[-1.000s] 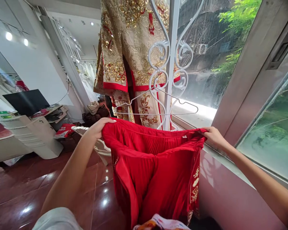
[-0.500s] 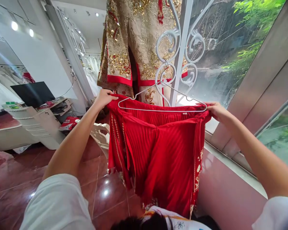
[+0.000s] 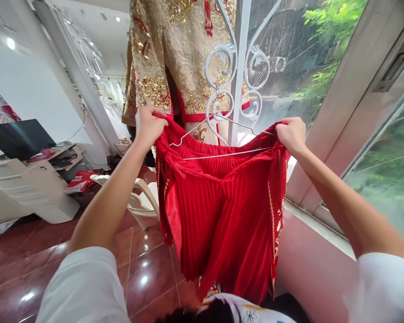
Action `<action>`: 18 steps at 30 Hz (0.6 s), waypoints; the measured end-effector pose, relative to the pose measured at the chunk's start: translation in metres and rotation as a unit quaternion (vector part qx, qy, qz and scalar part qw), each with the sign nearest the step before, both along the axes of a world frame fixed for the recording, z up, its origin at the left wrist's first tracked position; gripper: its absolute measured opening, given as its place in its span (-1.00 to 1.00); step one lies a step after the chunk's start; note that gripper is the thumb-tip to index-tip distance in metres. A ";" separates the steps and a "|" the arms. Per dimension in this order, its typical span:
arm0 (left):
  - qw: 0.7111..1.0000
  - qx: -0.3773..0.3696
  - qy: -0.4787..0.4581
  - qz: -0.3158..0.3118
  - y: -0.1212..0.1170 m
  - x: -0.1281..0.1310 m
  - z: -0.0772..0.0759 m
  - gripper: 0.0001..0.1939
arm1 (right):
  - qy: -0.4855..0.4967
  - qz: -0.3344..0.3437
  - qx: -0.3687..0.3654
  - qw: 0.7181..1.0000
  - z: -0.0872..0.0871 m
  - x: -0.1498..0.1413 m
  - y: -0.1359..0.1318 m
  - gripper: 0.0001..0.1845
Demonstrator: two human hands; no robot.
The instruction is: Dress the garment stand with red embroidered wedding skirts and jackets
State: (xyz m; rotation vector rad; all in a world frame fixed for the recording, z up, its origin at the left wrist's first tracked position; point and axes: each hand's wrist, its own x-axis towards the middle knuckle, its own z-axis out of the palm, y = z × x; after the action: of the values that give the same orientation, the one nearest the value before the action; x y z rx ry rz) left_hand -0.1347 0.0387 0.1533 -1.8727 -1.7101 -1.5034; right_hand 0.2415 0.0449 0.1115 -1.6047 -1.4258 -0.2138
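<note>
A red pleated skirt with gold-trimmed sides hangs in front of me, its waistband stretched wide. My left hand is closed on the waistband's left end. At the right end, my right hand grips the band in the same way. A thin white wire hanger sits inside the waist opening, its two ends covered by the red cloth. Its hook hangs from a white scrollwork metal stand. Behind it is a beige jacket with gold sequins and red edging.
A white plastic chair stands on the tiled floor beyond my left arm. A dark monitor and white desk are at the left. A glass window lines the right side, above a pink ledge.
Both hands have risen with the waistband, and the cloth now covers the hanger's ends. My right fingers have curled tighter round the band. The view has shifted to the right.
</note>
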 end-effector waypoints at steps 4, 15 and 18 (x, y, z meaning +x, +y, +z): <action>0.996 -0.007 0.079 0.031 -0.034 0.036 -0.033 -0.75 | -0.065 -0.077 0.029 0.995 -0.010 -0.018 -0.009 -0.78; 0.964 -0.065 0.245 0.076 -0.054 0.060 -0.075 -0.59 | -0.102 -0.068 0.048 0.991 -0.026 -0.014 0.006 -0.74; 0.959 0.003 0.282 0.005 -0.037 0.094 -0.072 -0.62 | -0.093 -0.068 0.046 0.992 -0.028 -0.016 0.007 -0.73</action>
State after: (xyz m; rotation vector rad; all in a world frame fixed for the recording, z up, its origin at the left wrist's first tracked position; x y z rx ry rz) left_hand -0.0412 0.0016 0.0809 -2.0213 -1.4319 -0.8398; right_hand 0.2260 0.0523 0.0838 -1.6412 -1.4231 -0.5132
